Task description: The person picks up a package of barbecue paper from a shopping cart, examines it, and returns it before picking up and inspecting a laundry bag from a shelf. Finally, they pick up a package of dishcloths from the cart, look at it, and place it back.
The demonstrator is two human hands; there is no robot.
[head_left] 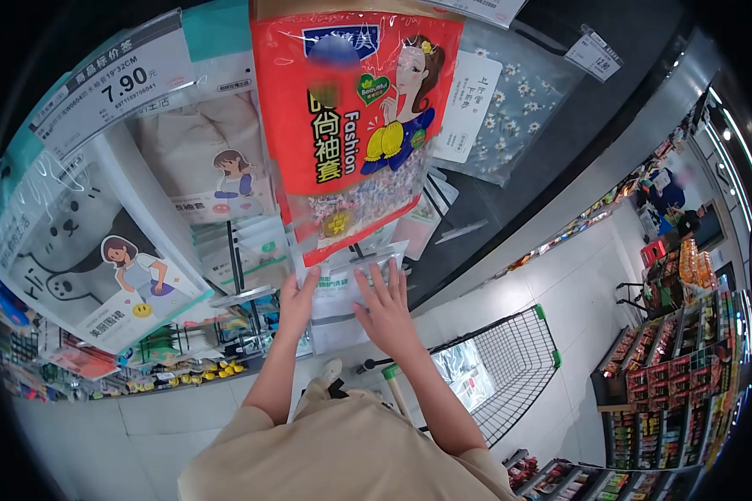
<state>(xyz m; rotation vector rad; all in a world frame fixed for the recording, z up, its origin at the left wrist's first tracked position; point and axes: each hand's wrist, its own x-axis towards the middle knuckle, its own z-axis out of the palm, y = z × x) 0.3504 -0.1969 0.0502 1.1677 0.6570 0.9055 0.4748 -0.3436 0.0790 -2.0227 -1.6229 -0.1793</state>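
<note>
A flat white packet (pixel 334 288) with small green lettering is in front of me, below a big hanging red packet. My left hand (pixel 296 301) grips the white packet at its left edge, its fingers partly hidden. Across the right part of that packet lies my right hand (pixel 383 307), fingers outstretched and spread. Just above both hands hangs the red sleeve-cover packet (pixel 359 125) with a drawn woman and yellow sleeves; its lower edge comes close to my left fingertips.
Hanging at left are an apron pack (pixel 100 259) and a beige sleeve pack (pixel 200 159), under a 7.90 price tag (pixel 113 83). A daisy-patterned pack (pixel 510 117) hangs at right. A shopping cart (pixel 510 367) with a flat pack stands at lower right. Stocked shelves (pixel 673 376) and a person (pixel 667 194) are farther off.
</note>
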